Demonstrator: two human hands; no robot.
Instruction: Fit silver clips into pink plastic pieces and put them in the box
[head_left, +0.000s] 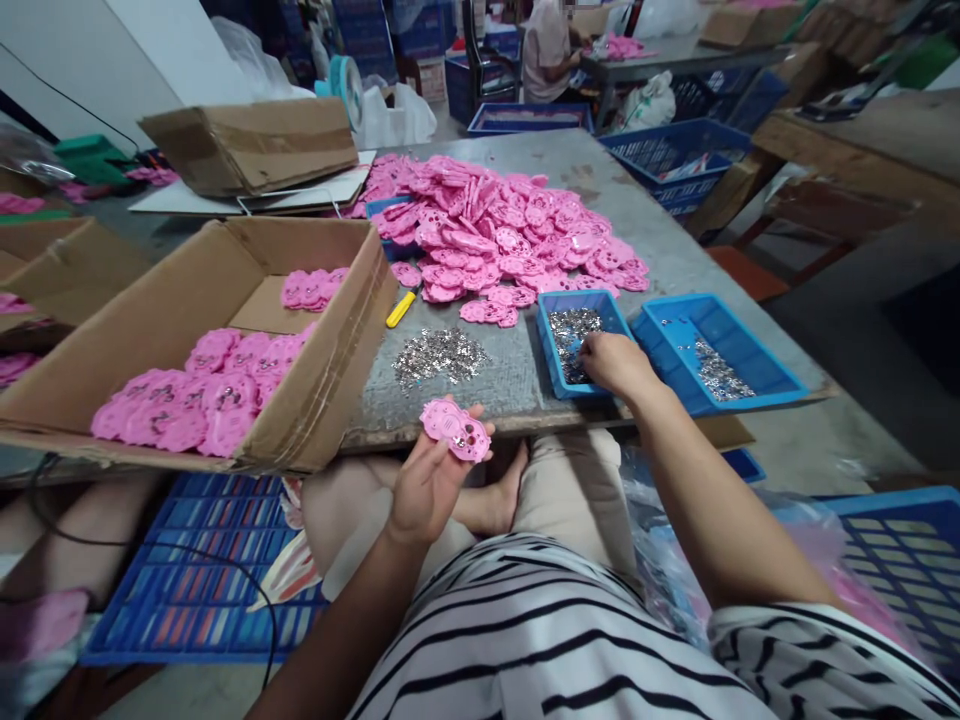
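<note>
The pink piece (455,430) looks like smooth, faintly glossy plastic, as does the blue tray (545,350) on the right. Its small bits (574,326) glint like metal; the cardboard box (337,330) on the left is matt.

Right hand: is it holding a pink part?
No, the right hand is in the blue tray of small metal pieces; the pink part sits in the left hand.

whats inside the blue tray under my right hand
Small silvery metal bits lie in the blue tray. The right hand covers its near right corner, hiding what is beneath. The left hand holds a pink part.
</note>
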